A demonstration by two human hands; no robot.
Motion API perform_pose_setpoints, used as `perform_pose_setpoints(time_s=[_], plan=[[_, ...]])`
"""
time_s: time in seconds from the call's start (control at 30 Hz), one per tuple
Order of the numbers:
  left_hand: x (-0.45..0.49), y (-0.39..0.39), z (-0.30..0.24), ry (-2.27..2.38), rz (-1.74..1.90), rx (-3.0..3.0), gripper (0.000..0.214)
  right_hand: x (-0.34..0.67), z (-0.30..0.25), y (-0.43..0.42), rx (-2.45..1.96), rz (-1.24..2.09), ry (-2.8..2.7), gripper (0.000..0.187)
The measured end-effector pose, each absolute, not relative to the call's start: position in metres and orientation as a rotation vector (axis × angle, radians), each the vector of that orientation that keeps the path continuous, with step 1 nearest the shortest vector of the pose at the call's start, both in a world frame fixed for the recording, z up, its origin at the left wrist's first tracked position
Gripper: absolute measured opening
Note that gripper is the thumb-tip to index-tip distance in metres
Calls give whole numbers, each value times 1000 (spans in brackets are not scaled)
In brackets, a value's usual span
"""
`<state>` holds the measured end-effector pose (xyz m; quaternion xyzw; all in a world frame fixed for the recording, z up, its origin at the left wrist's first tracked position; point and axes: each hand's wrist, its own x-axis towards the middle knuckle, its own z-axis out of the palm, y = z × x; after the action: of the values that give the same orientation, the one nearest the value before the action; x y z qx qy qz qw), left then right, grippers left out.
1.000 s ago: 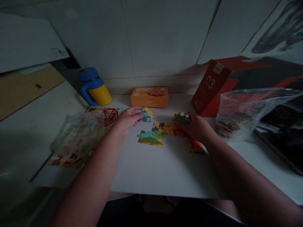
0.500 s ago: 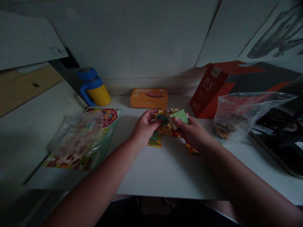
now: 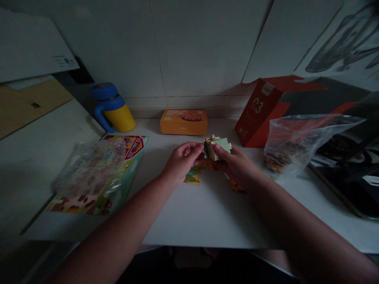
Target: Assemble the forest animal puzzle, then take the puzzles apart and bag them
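Observation:
A thick stack of jigsaw puzzle pieces (image 3: 221, 145), pale green on its near face, is gripped in my right hand (image 3: 237, 161), the thumb pressed over it. My left hand (image 3: 185, 159) meets the stack's left side, thumb and fingertips pinched on a puzzle piece (image 3: 205, 149) seen nearly edge-on. Under both hands, joined or touching yellow and green puzzle pieces (image 3: 193, 176) lie on the white table (image 3: 207, 213). Another orange-yellow piece (image 3: 237, 187) lies beneath my right wrist. The hands hide part of these pieces.
An orange puzzle box (image 3: 183, 123) stands by the wall, a blue and yellow mug (image 3: 120, 116) to its left. Plastic wrap (image 3: 91, 169) covers part of a picture sheet (image 3: 134, 169). On the right are a red box (image 3: 254, 114) and a clear bag of pieces (image 3: 284, 152).
My left hand has turned the yellow and blue piece away or set it against the stack; its fingers are now pinched closer to the stack. The view has shifted slightly.

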<state>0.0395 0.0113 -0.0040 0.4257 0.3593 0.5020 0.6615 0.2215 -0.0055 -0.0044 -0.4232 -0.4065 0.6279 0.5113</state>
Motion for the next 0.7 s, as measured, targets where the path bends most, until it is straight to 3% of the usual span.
perform_pose_setpoints(time_s=[0.2,0.47,0.7], plan=[[37,13,-7,847,1096,955,46,221,-4,-8,-1024,1496,-1143,47],[35,23,-12,1068,1161,995,18,222,-3,-6,-1082,1403,-1047,47],[39,19,-11,914,1198,830,22,220,-3,-7,-985,1424,-1042,46]])
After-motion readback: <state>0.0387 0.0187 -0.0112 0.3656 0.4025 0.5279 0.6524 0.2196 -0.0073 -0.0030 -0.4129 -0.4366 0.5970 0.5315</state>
